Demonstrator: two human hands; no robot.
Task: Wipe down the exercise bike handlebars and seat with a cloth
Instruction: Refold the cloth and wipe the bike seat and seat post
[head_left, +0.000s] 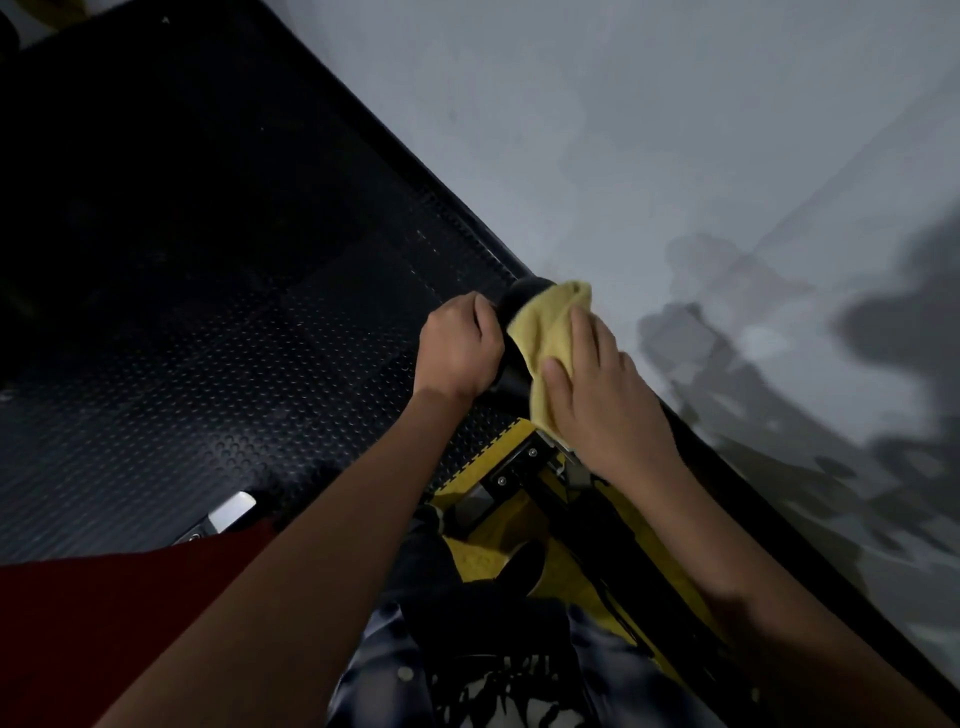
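A yellow cloth (545, 332) is draped over the black seat (519, 299) of the exercise bike at the frame's middle. My right hand (602, 395) lies flat on the cloth with fingers stretched out, pressing it against the seat. My left hand (460, 345) curls round the seat's left side and grips it. Most of the seat is hidden under the cloth and both hands. The handlebars are not in view.
The bike's yellow and black frame (524, 467) runs down below the seat. A black studded floor mat (208, 312) fills the left. Grey stained floor (727, 208) spreads to the right. A silver metal piece (231, 512) lies by my left arm.
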